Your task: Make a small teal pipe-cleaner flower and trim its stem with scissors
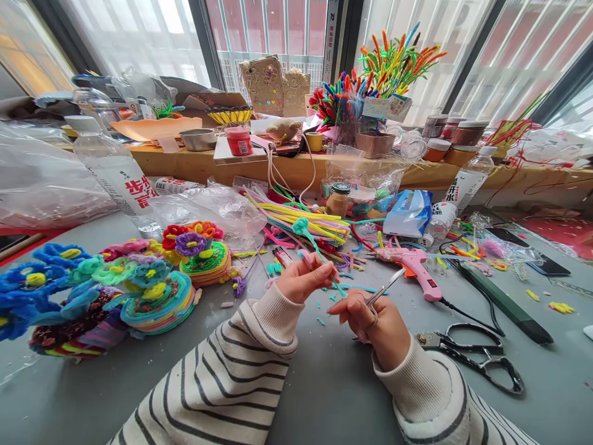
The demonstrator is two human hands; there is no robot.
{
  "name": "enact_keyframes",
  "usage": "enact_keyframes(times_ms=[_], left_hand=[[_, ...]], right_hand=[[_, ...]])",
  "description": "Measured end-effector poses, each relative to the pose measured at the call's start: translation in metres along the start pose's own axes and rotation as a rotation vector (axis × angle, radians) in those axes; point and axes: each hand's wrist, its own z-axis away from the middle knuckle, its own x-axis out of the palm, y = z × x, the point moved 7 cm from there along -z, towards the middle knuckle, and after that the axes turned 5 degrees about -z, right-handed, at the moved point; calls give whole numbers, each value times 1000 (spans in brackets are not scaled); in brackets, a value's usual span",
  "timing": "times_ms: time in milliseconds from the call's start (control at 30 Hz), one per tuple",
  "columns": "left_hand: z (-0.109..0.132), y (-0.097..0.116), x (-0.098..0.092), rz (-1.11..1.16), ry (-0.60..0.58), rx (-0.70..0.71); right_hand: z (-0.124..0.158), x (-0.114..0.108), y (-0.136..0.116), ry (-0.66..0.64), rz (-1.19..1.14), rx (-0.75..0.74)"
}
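My left hand (pixel 306 279) is closed, pinching a teal pipe cleaner (pixel 302 227) whose upper end is curled into a small bud. The stem slants down to the right, and its lower end comes close to the fingertips of my right hand (pixel 377 321). Whether those fingertips touch it, I cannot tell. Small silver scissors (pixel 388 287) are held in my right hand, blades pointing up and to the right. Teal fluff scraps (pixel 320 321) lie on the table (pixel 324 389) beneath my hands.
Fuzzy flower arrangements (pixel 171 296) stand at the left. Behind my hands lies a bundle of pipe cleaners (pixel 315 222) beside a glass jar (pixel 338 199). To the right are a pink glue gun (pixel 417 269) with its cord, black-handled scissors (pixel 477 355) and a green bar (pixel 504 300).
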Motion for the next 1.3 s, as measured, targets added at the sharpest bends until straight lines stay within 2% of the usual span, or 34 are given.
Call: enact_keyframes(times_ms=[133,333,400,533,600,667,767,867,967,1100,1300], left_hand=[[0,1,5,-80,-40,59],[1,-8,6,-84,-31,28],[1,-4,4,-57,10,57],[2,5,-3,10,106,71],[2,4,-4,65,99,38],[2,2,-2,108,69,23],[3,-2,1,141,22,-1],[5,-7,4,157,-8,-53],[5,-9,4,171,-27,-86],[5,-11,2,209,-35,-117],[7,-11,4,209,-32,-149]], right_hand=[[-1,-5,0,67,-25,55],[-1,-13,0,147,-14,32],[-1,-9,2,85,-11,36],[6,21,6,-276,-43,65],[12,34,5,-417,-29,50],[17,41,1,-496,14,8],[19,44,-3,-537,73,-23],[17,42,-2,-529,91,10],[17,44,1,-574,136,20],[20,47,4,-633,170,25],[20,46,5,-624,173,32]])
